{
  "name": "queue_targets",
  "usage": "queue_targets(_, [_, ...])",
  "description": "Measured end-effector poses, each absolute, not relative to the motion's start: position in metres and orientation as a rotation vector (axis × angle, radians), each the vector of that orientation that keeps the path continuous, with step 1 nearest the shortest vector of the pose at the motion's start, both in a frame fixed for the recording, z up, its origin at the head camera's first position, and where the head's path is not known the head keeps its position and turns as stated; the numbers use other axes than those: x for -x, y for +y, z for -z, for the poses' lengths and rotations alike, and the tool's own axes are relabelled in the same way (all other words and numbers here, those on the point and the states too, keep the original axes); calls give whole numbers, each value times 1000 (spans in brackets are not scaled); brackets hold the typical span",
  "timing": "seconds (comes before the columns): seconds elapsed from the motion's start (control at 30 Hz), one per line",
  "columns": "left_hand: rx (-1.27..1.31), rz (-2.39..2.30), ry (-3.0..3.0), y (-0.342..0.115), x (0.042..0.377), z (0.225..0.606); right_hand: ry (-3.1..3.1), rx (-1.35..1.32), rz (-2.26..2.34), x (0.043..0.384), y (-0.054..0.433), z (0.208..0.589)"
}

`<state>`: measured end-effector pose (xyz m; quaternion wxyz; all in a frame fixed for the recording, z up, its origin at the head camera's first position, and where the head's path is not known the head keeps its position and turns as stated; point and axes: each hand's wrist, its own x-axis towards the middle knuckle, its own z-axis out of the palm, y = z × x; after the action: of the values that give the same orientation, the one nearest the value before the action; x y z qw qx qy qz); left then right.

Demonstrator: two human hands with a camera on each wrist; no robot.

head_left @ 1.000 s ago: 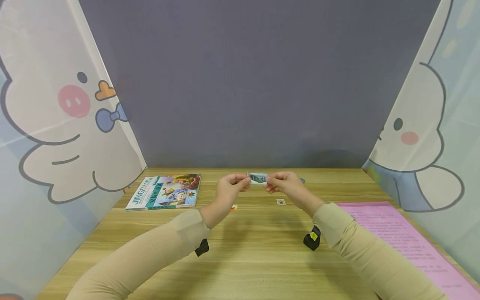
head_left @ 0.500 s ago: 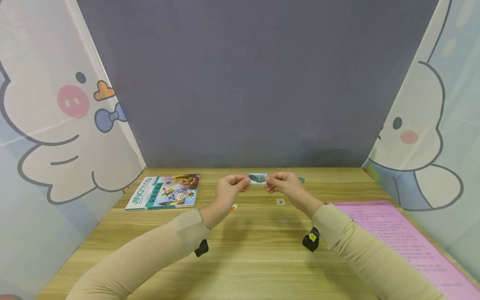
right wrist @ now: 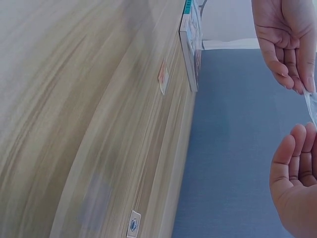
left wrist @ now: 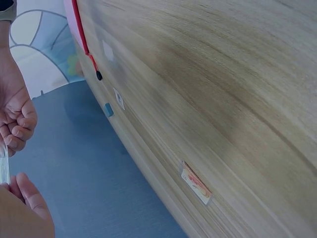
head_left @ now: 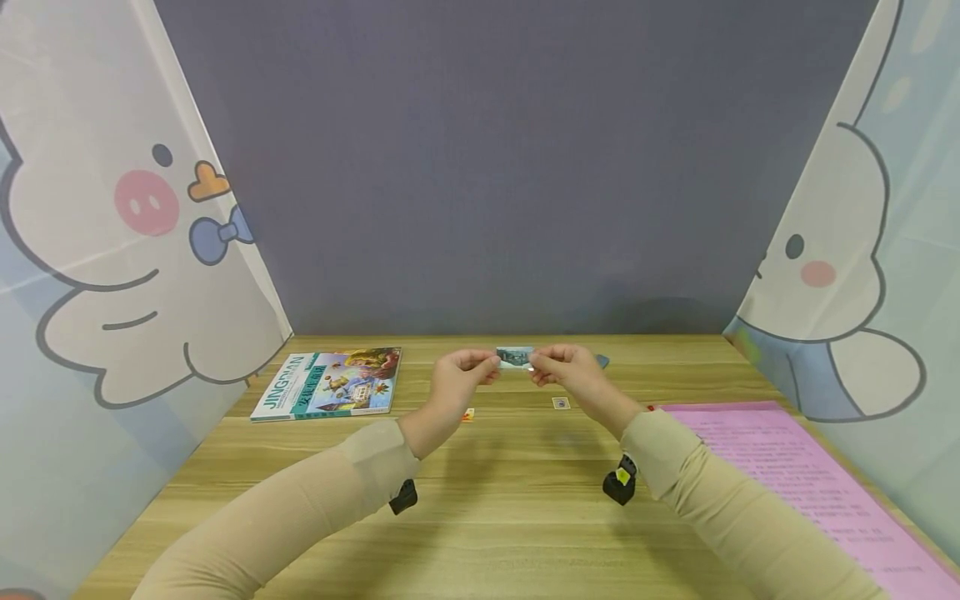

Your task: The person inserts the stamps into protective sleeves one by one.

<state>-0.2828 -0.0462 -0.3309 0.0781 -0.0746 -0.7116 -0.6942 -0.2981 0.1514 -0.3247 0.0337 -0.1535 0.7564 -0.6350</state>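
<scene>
Between my two hands a small rectangular blue-green picture in a clear sleeve (head_left: 514, 357) is held up over the far part of the table. My left hand (head_left: 459, 382) pinches its left end between thumb and fingers. At its right end, the thumb and fingers of my right hand (head_left: 581, 379) pinch it too. The wrist views show only a thin, see-through strip of the sleeve (right wrist: 311, 105), cut off by the frame edge. On the table below lie a small orange-and-white stamp-like piece (left wrist: 196, 183) and a small pale one with a round motif (head_left: 561, 403).
An illustrated book (head_left: 330, 385) lies at the back left. Along the right side is a pink printed sheet (head_left: 795, 483). A small blue piece (left wrist: 108, 109) lies near the far edge, and a red cord-like strip with a black tip (left wrist: 93, 64) beside it. A grey panel (head_left: 495, 167) stands behind.
Both hands keep their pinch on the sleeved picture and stay nearly in place. The right wrist has drifted slightly left.
</scene>
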Motion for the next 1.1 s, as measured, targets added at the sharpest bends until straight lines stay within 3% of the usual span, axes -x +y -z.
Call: queue_targets(1.1, [156, 2101, -2104, -48, 284, 334, 2221, 457, 2000, 301, 151, 329])
